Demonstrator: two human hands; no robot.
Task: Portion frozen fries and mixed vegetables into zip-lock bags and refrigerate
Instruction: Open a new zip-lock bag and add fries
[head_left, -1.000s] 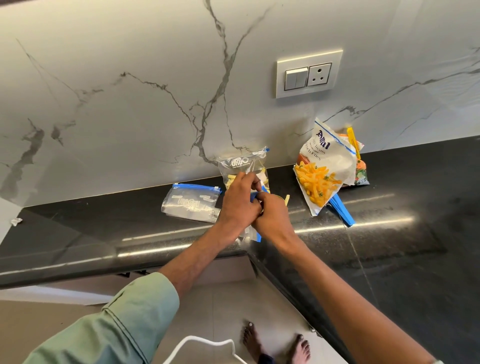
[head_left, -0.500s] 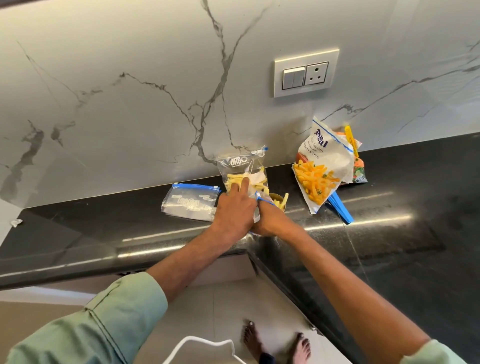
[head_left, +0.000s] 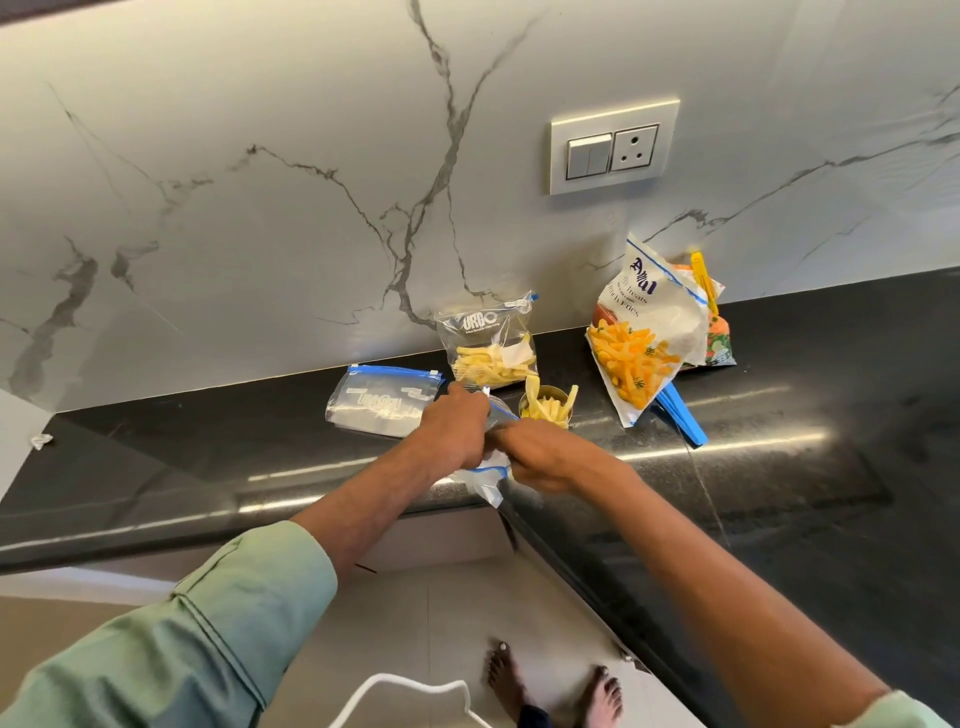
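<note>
On the glossy black stone worktop (head_left: 779, 467), a flat stack of clear, crinkled zip-lock bags (head_left: 382, 400) with blue seals lies at the left. Your left hand (head_left: 457, 431) and right hand (head_left: 550, 460) meet at the worktop's inner corner, each grip closed on a thin, empty zip-lock bag (head_left: 485, 480) that sags over the edge. Behind them, a filled zip-lock bag (head_left: 488, 345) of pale, stick-shaped fries leans on the veined marble wall. A small round metal cup (head_left: 548, 408) of fries, half hidden by your hands 0.5 s ago, now stands fully exposed. At right rests the printed fries packet (head_left: 644, 332), with a vegetable packet (head_left: 719, 340) behind it and blue clips (head_left: 680, 415) under it.
</note>
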